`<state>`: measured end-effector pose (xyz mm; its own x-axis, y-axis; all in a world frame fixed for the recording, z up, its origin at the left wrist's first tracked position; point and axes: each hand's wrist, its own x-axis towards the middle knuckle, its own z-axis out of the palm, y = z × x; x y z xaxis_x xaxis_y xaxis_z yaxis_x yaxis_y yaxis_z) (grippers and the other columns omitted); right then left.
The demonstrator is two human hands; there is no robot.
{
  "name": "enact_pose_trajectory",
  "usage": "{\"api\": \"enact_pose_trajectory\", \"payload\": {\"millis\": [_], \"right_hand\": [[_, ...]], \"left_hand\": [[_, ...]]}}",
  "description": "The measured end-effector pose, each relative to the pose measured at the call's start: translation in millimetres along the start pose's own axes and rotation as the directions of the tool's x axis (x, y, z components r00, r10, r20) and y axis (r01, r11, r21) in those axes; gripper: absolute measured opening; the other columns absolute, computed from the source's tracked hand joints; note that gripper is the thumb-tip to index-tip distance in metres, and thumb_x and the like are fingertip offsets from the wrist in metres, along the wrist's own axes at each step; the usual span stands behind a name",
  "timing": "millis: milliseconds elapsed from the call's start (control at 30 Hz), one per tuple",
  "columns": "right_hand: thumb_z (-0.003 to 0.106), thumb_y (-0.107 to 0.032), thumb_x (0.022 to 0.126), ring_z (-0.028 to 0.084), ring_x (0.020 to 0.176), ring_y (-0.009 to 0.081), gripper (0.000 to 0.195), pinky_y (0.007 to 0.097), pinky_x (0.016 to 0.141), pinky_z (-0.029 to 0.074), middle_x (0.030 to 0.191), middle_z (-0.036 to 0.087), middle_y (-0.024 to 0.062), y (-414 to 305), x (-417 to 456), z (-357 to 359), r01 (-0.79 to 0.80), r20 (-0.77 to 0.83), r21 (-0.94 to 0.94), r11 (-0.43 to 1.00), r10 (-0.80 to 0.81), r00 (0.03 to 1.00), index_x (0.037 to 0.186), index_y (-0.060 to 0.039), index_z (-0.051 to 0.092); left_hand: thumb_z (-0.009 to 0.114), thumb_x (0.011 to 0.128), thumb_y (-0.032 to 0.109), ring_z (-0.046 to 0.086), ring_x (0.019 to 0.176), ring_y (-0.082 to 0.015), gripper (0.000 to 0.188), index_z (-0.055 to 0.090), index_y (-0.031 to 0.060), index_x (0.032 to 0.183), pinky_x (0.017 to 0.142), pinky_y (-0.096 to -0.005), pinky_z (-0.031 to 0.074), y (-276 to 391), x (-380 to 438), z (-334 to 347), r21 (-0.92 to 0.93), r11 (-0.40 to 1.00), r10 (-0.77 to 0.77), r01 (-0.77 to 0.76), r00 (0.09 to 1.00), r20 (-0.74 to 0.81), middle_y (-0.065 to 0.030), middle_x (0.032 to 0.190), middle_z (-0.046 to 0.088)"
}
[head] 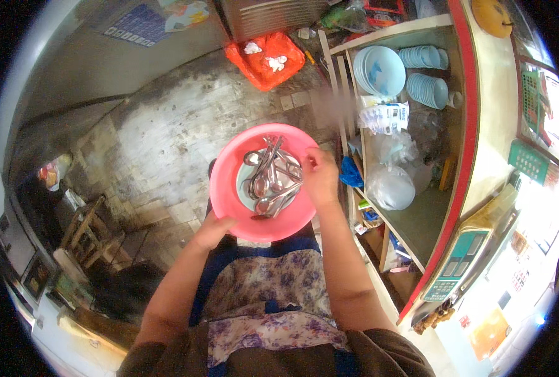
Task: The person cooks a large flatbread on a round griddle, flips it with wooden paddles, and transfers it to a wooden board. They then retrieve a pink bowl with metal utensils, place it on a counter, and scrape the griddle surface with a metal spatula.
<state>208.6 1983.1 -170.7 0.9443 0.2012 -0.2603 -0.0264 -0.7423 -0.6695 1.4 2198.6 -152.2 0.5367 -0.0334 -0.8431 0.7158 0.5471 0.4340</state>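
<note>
A round pink plastic basin is held in front of my floral apron. My left hand grips its near-left rim, with the thumb over the edge and the other fingers hidden beneath. On the right side, my right hand is at the rim with its fingers curled; whether it holds the rim or a piece of cutlery cannot be told. Inside the basin lies a loose pile of metal spoons, their bowls and handles crossing. Under them shows a pale round surface at the basin's bottom.
To the right, a shelf holds stacked light-blue bowls, stacked cups and plastic bags. A kitchen scale stands on the counter above it. A red-lined bin is ahead on the tiled floor, a wooden stool at left.
</note>
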Motion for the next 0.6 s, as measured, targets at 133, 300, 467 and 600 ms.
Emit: {"api": "enact_pose_trajectory", "payload": {"millis": [133, 300, 467, 600], "right_hand": [[0.065, -0.005, 0.083, 0.064, 0.083, 0.0322, 0.016, 0.0396, 0.075, 0.052, 0.094, 0.066, 0.0159, -13.0, -7.2, -24.7, 0.003, 0.082, -0.088, 0.996, 0.004, 0.997, 0.099, -0.0059, 0.067], [0.058, -0.014, 0.089, 0.064, 0.088, 0.0372, 0.012, 0.046, 0.077, 0.051, 0.095, 0.065, 0.0168, -17.5, -25.6, -15.2, 0.141, 0.184, -0.207, 0.968, -0.103, 0.978, 0.094, -0.0072, 0.065], [0.052, -0.007, 0.086, 0.066, 0.09, 0.0347, 0.013, 0.0443, 0.078, 0.054, 0.093, 0.066, 0.0166, -37.1, -11.5, 5.6, 0.259, 0.36, -0.426, 0.867, -0.1, 0.928, 0.094, -0.0045, 0.062], [0.051, -0.006, 0.086, 0.067, 0.091, 0.0326, 0.015, 0.0445, 0.079, 0.055, 0.094, 0.067, 0.0176, -51.2, -2.5, 18.5, 0.254, 0.436, -0.526, 0.811, 0.001, 0.9, 0.096, -0.0024, 0.061]], "left_hand": [[0.067, 0.078, 0.011, 0.061, 0.081, -0.0123, 0.047, 0.058, 0.0033, 0.123, 0.07, -0.0285, 0.048, 13.6, -20.5, -0.6, -0.035, 0.999, -0.033, 0.031, 0.998, -0.048, -0.0018, 0.101, 0.067], [0.067, 0.078, 0.011, 0.063, 0.087, -0.0143, 0.05, 0.056, 0.0022, 0.126, 0.074, -0.03, 0.05, 19.3, -34.6, -9.3, 0.027, 1.0, 0.004, -0.003, 1.0, -0.031, -0.0029, 0.106, 0.067], [0.065, 0.079, 0.01, 0.062, 0.101, -0.0169, 0.054, 0.052, 0.0001, 0.131, 0.085, -0.0323, 0.05, 14.0, -38.4, -16.1, 0.046, 0.995, 0.086, -0.087, 0.996, 0.022, -0.006, 0.116, 0.064], [0.065, 0.08, 0.009, 0.061, 0.104, -0.018, 0.056, 0.05, -0.0008, 0.133, 0.092, -0.0335, 0.049, 14.0, -42.6, -16.2, 0.053, 0.998, 0.032, -0.034, 0.999, 0.032, -0.0076, 0.119, 0.064]]}}
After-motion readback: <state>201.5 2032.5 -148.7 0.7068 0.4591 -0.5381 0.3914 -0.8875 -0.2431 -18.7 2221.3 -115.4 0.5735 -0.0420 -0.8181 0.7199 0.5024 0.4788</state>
